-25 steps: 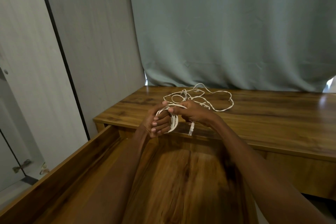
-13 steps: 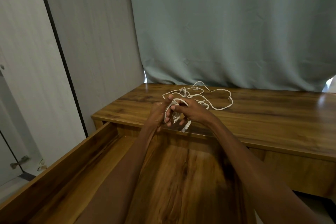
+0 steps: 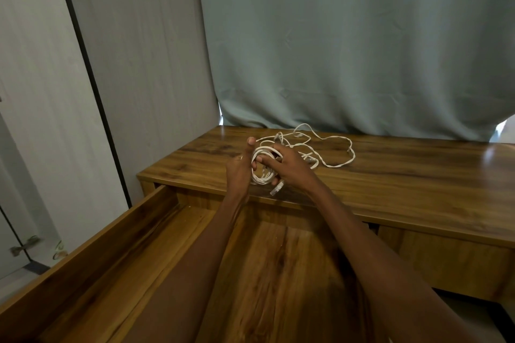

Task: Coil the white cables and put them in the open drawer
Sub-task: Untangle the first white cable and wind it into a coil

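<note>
left palm (image 3: pixel 237 172) hidden, drawer (image 3: pixel 83 259) cropped

- Two hands: left hand (image 3: pixel 239 172), right hand (image 3: pixel 289 168).
- One coil of white cable (image 3: pixel 262 166), between the hands.
- One loose tangle of cable (image 3: pixel 331 147), at 2 o'clock from the coil.
- One open drawer (image 3: pixel 117 234).
- One desk (image 3: pixel 404 175).
- One curtain (image 3: pixel 348 42).

Both hands — left hand (image 3: pixel 239 172) and right hand (image 3: pixel 289 168) — grip a white cable coil (image 3: pixel 263 166) above the open drawer (image 3: pixel 92 256); loose cable (image 3: pixel 331 150) lies on the desk (image 3: pixel 404 175).
</note>
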The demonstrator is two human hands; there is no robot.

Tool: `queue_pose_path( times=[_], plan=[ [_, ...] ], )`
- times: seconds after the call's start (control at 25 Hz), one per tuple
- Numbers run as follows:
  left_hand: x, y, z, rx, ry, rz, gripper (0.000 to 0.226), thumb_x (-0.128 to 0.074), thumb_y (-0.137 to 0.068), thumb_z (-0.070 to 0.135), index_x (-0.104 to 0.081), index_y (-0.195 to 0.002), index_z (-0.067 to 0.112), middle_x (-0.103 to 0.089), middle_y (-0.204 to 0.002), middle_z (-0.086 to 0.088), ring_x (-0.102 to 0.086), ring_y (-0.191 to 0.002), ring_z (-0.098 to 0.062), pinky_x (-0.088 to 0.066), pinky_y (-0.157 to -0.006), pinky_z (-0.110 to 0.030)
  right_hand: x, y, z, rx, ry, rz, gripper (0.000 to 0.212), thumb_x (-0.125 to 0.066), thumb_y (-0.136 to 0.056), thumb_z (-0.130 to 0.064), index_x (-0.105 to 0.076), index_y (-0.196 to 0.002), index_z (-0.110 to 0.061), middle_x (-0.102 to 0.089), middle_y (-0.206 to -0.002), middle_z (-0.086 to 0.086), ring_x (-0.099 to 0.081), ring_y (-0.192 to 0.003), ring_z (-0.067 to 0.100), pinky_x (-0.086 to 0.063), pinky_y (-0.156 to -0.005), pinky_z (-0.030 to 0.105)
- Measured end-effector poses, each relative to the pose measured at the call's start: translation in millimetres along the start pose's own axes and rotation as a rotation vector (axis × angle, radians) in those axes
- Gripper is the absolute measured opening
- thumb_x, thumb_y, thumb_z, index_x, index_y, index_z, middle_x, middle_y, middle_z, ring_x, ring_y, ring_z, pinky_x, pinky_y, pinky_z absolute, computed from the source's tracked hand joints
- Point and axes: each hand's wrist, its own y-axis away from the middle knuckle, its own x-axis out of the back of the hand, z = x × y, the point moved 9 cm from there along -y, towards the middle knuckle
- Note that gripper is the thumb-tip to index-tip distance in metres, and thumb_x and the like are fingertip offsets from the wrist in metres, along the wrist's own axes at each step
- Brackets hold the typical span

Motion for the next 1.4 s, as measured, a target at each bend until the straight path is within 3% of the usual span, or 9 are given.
queue_pose_path(
  times=[0.16, 0.32, 0.56, 0.64, 0.8, 0.92, 1.04, 1.32, 1.4],
  plan=[
    [-13.6, 1.2, 5.0, -0.181, -0.198, -0.23, 0.038, -0.056, -0.093, 0.052, -0.07, -0.09, 0.016, -0.073, -0.078, 0.001, -0.068, -0.07, -0.006, -0.051, -0.064, -0.019, 10.5, 0.7, 13.4, -0.041, 0.13, 0.109, 0.017, -0.061, -0.1, -0.031, -0.068, -0.106, -0.017, -0.072, -0.094, -0.001, -0.069, -0.085, 0.018, -0.054, -0.074, 0.038],
    [-21.9, 7.0, -9.4, -0.222, -0.272, -0.338, 0.046, -0.045, -0.091, 0.069, -0.06, -0.111, 0.03, -0.071, -0.1, -0.003, -0.069, -0.092, -0.02, -0.056, -0.082, -0.039, 14.0, 3.3, 23.3, -0.098, 0.098, 0.184, 0.019, -0.059, -0.099, -0.031, -0.067, -0.111, -0.017, -0.071, -0.098, -0.002, -0.067, -0.092, 0.017, -0.05, -0.078, 0.035],
    [-30.2, 13.7, -13.9, -0.146, -0.287, -0.408, 0.049, -0.052, -0.095, 0.056, -0.049, -0.134, 0.028, -0.062, -0.119, 0.016, -0.062, -0.106, 0.0, -0.05, -0.095, -0.028, 17.9, 8.6, 21.5, -0.099, 0.352, 0.203, 0.03, -0.058, -0.099, -0.027, -0.062, -0.125, -0.013, -0.072, -0.115, 0.008, -0.065, -0.104, 0.025, -0.045, -0.081, 0.033],
    [-30.5, 9.4, -13.1, -0.176, -0.311, -0.449, 0.041, -0.057, -0.097, 0.045, -0.054, -0.133, 0.025, -0.066, -0.119, 0.013, -0.064, -0.105, 0.001, -0.052, -0.094, -0.027, 19.7, 11.3, 28.1, -0.142, 0.3, 0.146, 0.027, -0.058, -0.099, -0.029, -0.065, -0.121, -0.016, -0.072, -0.113, 0.006, -0.067, -0.1, 0.023, -0.05, -0.079, 0.034],
    [-40.5, 10.0, -8.6, -0.236, -0.347, -0.609, 0.03, -0.058, -0.1, 0.025, -0.059, -0.127, 0.014, -0.07, -0.116, -0.001, -0.067, -0.106, -0.013, -0.054, -0.088, -0.025, 17.3, 21.4, 35.9, -0.187, 0.064, -0.052, 0.025, -0.064, -0.098, -0.022, -0.065, -0.123, -0.018, -0.074, -0.096, 0.005, -0.073, -0.068, 0.016, -0.051, -0.046, 0.025],
    [-46.6, 9.8, -15.6, -0.206, -0.384, -0.687, 0.037, -0.063, -0.097, 0.025, -0.056, -0.132, 0.015, -0.069, -0.12, -0.004, -0.067, -0.108, -0.017, -0.055, -0.09, -0.029, 22.0, 21.4, 30.4, -0.169, 0.111, -0.111, 0.028, -0.065, -0.096, -0.018, -0.067, -0.124, -0.022, -0.076, -0.096, -0.002, -0.07, -0.065, 0.001, -0.054, -0.055, 0.021],
    [-50.4, 11.1, -20.3, -0.189, -0.525, -0.752, 0.045, -0.066, -0.094, 0.027, -0.05, -0.136, 0.022, -0.065, -0.123, 0.004, -0.063, -0.111, -0.01, -0.052, -0.091, -0.024, 24.7, 19.6, 32.5, -0.213, 0.202, -0.18, 0.022, -0.064, -0.097, -0.019, -0.068, -0.116, -0.029, -0.074, -0.081, -0.007, -0.065, -0.051, -0.001, -0.05, -0.046, 0.019],
    [-50.9, 9.7, -9.0, -0.445, -0.705, -0.601, 0.044, -0.064, -0.095, 0.029, -0.049, -0.134, 0.014, -0.063, -0.12, -0.002, -0.06, -0.104, -0.015, -0.047, -0.082, -0.029, 27.1, 15.3, 37.6, -0.204, 0.201, -0.235, 0.013, -0.068, -0.095, -0.02, -0.073, -0.09, -0.03, -0.073, -0.074, 0.004, -0.061, -0.053, 0.022, -0.047, -0.047, 0.028],
    [-52.1, 15.3, -5.2, -0.518, -0.738, -0.593, 0.036, -0.059, -0.098, 0.022, -0.052, -0.131, 0.009, -0.065, -0.117, -0.006, -0.059, -0.099, -0.014, -0.041, -0.075, -0.025, 25.2, 19.8, 38.8, -0.201, 0.142, -0.286, 0.006, -0.071, -0.094, -0.023, -0.074, -0.095, -0.028, -0.073, -0.077, 0.003, -0.057, -0.047, 0.016, -0.045, -0.042, 0.024]
  ],
)
